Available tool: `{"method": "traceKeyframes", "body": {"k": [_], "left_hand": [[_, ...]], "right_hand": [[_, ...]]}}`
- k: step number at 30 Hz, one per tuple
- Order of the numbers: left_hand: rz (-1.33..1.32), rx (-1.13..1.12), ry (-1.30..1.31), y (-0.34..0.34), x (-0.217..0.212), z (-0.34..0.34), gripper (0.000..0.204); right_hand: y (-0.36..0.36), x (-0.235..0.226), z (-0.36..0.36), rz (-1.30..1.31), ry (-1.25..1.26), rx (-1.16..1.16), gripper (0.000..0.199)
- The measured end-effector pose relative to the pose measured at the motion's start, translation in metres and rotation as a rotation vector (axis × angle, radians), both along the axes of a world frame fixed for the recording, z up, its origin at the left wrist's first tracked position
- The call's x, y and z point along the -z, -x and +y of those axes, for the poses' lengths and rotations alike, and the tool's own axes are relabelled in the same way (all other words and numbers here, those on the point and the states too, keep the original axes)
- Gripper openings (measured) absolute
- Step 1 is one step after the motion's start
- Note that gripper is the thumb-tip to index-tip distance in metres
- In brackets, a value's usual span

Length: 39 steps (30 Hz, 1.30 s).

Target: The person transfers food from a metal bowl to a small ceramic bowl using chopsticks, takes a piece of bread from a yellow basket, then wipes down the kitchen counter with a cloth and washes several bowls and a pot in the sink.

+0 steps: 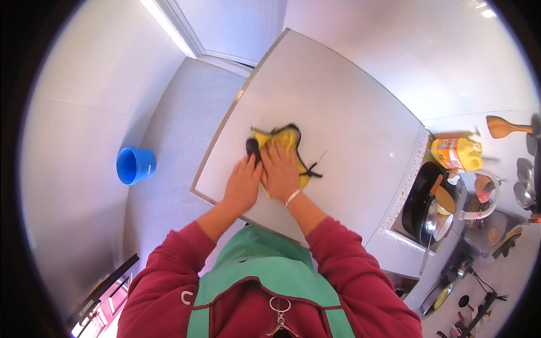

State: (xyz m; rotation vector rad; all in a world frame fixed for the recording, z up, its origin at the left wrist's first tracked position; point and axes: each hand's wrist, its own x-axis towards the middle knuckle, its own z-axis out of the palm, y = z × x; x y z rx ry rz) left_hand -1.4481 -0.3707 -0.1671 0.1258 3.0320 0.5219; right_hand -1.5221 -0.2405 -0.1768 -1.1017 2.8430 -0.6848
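I see a yellow cloth with dark edging [287, 141] lying flat near the middle of the pale worktop [349, 112], and both hands are side by side on it: the right hand [280, 172] spread palm-down on its centre, the left hand [243, 183] touching it and pressing the cloth's near left edge, neither one closed around it. Off to my left a blue bucket [135, 165] stands on the floor, and to my right a sink [420, 205] holds dark pans, with a yellow bottle [457, 154] just beyond it.

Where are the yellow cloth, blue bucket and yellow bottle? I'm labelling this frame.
yellow cloth [288, 139]: head view, upper part above the fingers.
blue bucket [135, 165]: head view, its side wall.
yellow bottle [457, 154]: head view, its body.
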Motion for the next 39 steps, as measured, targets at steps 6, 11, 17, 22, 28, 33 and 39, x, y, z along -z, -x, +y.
{"method": "traceKeyframes", "body": {"k": [6,11,17,22,28,33,39], "left_hand": [[0.029,-0.031,-0.374,-0.073,0.046,0.065,0.034],[0.027,0.383,-0.380,-0.047,0.029,0.052,0.029],[-0.033,0.012,-0.386,-0.142,0.015,-0.068,0.040],[-0.205,-0.282,-0.507,-0.219,0.005,-0.195,0.039],[-0.239,-0.490,-0.642,-0.271,0.050,-0.336,0.035],[-0.373,-0.685,-0.682,-0.312,0.118,-0.480,0.034],[-0.449,-1.001,-0.692,-0.359,0.183,-0.628,0.039]], "right_hand": [[-0.085,0.034,0.067,0.073,0.105,0.007,0.041],[-0.096,0.036,0.107,-0.065,-0.239,0.167,0.045],[-0.095,0.017,0.075,-0.003,-0.393,0.296,0.048],[-0.130,-0.036,-0.076,0.023,0.142,0.149,0.042],[-0.187,-0.029,-0.311,-0.637,0.128,-0.325,0.028],[-0.223,0.067,-0.454,-1.217,-0.011,-0.164,0.028],[-0.246,0.191,-0.647,-1.558,-0.192,0.227,0.042]]}}
